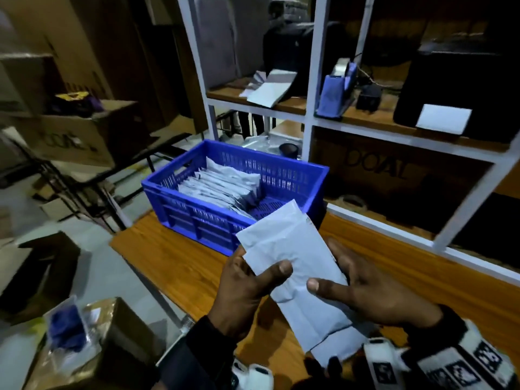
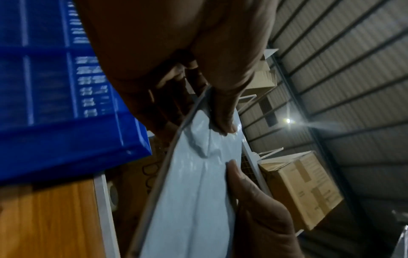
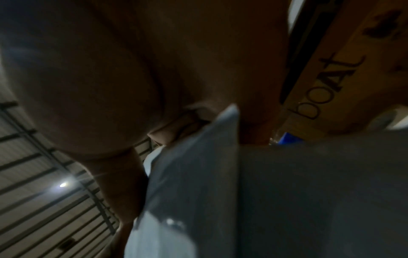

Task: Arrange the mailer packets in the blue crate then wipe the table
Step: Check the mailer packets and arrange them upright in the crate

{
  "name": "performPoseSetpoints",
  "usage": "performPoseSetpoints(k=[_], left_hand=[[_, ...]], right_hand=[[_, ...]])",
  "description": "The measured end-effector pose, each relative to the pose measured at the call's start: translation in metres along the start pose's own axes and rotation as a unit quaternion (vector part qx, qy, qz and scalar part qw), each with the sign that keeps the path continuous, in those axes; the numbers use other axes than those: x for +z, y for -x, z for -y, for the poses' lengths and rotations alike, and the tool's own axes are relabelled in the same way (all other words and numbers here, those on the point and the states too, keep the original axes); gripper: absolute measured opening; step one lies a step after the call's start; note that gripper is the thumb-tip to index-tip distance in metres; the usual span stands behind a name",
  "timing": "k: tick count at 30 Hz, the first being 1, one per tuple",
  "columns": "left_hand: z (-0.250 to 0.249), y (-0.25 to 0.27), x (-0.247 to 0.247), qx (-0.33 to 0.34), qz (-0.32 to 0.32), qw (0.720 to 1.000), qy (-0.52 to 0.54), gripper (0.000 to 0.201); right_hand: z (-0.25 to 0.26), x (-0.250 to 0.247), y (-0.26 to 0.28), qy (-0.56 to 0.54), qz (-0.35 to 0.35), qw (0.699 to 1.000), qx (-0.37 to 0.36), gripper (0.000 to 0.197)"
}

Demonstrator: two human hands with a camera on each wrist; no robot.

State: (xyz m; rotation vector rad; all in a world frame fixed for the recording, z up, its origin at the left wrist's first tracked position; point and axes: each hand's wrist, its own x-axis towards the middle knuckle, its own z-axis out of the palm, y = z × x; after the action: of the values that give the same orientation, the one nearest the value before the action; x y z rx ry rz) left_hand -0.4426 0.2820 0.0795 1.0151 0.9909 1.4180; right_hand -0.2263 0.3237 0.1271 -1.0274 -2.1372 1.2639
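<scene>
White plastic mailer packets (image 1: 298,280), held just in front of the blue crate (image 1: 239,190), point their long axis toward it. Left hand (image 1: 247,291) and right hand (image 1: 374,296) pinch them, thumbs on top.

Glossy plastic mailer packet (image 1: 295,266); wood-grain table (image 1: 174,266).

Two hands, the left hand (image 1: 247,288) and the right hand (image 1: 374,294), were in view above one wooden counter (image 1: 174,266). Between them was a small stack of white mailer packets (image 1: 298,266); its exact number could not be told, though at least two edges showed. One blue crate (image 1: 197,220) stood on the counter, holding a row of packets (image 1: 222,184) too tightly overlapped to count. One white shelving unit (image 1: 309,119) stood behind, carrying one tape dispenser (image 1: 334,91). At least three cardboard boxes were visible at left, among them one open box (image 1: 81,136).
</scene>
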Motion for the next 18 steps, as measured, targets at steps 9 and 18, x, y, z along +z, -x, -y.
performPoseSetpoints(k=[9, 18], left_hand=[[-0.051, -0.133, -0.113, 0.005, -0.079, 0.991, -0.112, 0.032], [-0.042, -0.231, -0.191, -0.017, -0.125, 0.986, -0.109, 0.015]], right_hand=[[0.018, -0.064, -0.135, 0.145, -0.069, 0.986, -0.042, 0.046], [0.017, -0.05, -0.281, 0.306, -0.063, 0.945, 0.098, 0.068]])
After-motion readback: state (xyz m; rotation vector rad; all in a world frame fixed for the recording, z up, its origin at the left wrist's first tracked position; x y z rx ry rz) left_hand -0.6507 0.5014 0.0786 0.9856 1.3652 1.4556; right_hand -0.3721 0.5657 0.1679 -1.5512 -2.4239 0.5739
